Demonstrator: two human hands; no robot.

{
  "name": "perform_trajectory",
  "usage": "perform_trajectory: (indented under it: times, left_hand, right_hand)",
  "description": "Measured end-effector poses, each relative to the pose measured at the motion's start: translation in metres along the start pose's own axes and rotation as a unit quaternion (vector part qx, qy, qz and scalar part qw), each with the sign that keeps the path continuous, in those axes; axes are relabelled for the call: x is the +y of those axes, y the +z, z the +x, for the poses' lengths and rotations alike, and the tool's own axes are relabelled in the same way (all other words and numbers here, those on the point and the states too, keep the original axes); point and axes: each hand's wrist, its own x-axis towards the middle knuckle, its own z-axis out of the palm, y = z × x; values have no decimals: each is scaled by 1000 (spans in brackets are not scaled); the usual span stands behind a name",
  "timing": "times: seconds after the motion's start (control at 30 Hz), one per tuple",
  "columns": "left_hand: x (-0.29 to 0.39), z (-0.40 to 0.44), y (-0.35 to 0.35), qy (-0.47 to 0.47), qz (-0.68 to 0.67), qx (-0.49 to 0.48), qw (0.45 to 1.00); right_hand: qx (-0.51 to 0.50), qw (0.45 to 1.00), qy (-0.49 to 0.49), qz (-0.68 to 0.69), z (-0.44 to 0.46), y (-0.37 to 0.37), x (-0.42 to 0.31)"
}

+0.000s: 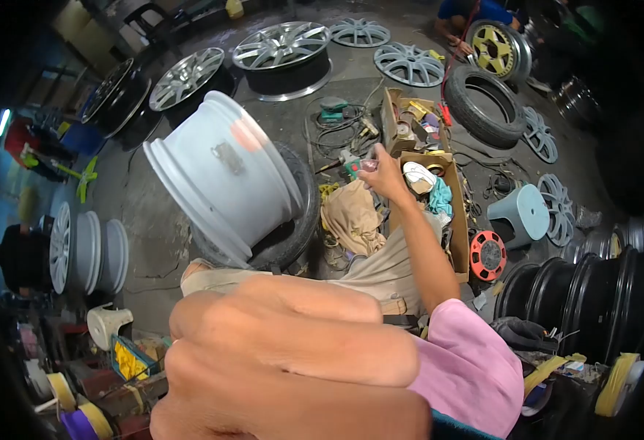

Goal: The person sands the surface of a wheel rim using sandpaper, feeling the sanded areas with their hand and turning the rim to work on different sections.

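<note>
- In front of the person's knees, a pale grey wheel rim (pixel 223 161) is resting at a tilt on a black tire (pixel 309 198); the rubber is probably cushioning its edge against the hard floor, and the slant is exposing the barrel.
- Beyond the rim, the right hand (pixel 386 180) is bending its thumb and fingers at a green tool (pixel 353 166); whether they are gripping it or only touching it, I cannot tell.
- Very near the camera, the left hand (pixel 285 334) is showing the backs of its fingers, lying side by side; its palm is facing out of sight, so I cannot tell whether it is closed or holding anything.
- Next to the right forearm, 2 cardboard boxes (pixel 389 121) are holding small supplies and cloths, apparently to be within arm's length.
- Between the tire and the boxes, a brown cloth (pixel 351 216) is lying bunched.
- Farther right, a light blue stool (pixel 532 211) is standing near a red reel (pixel 488 256).
- At the far right, a co-worker (pixel 476 10) is crouching beside a gold-centered wheel (pixel 492 50), probably for closer access to its face.
</note>
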Motion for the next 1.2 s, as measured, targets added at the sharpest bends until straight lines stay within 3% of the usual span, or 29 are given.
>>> perform_trajectory:
  times: [0.07,0.13,0.23,0.33,0.37,0.43,0.47,0.5,0.57,0.63,0.7,0.83,0.93,0.97,1.17,1.2]
  left_hand:
    - [23,1,10,-170,107,92,975]
    - [23,0,13,-252,158,136,945]
    - [17,0,12,-128,-7,147,981]
    - [17,-7,6,-272,126,146,943]
    - [-1,-16,1,-171,150,79,971]
    - [-22,-31,-11,-144,210,-51,966]
    - [-26,-40,-20,-217,243,-115,939]
    - [-40,-65,-23,-294,226,-102,923]
    - [-64,-111,-26,-446,222,-44,866]
    - [-88,-163,-36,-465,245,-39,850]
    - [-99,-199,-41,-517,290,63,803]
    - [-117,-280,-52,-547,314,76,772]
    - [-122,-296,-57,-700,97,111,699]
    - [-124,-300,-58,-699,102,115,698]
    - [-130,-320,-61,-652,30,337,679]
    - [-129,-318,-64,-651,33,337,680]
  right_hand:
    - [10,1000,-18,-15,1,2,4]
    - [11,998,-35,-43,2,0,5]
    - [6,1000,-4,-17,2,2,1]
    - [-9,1000,-14,-20,-1,2,-3]
    - [-4,1000,-13,-18,0,1,1]
    - [-10,993,-78,-83,3,5,9]
    - [-43,997,-24,-66,-1,1,-4]
    - [-41,997,-23,-63,-4,2,-8]
    - [-136,990,29,35,-10,4,-13]
    - [-169,981,0,92,-28,12,-25]
    - [-228,962,-76,132,-41,25,-23]
    - [-309,939,-62,135,-56,38,-31]
    - [-332,932,-14,145,-49,40,-29]
    - [-342,928,18,143,-45,41,-26]
    - [-316,933,-6,174,-31,57,-12]
    - [-301,932,-8,201,-31,55,-18]
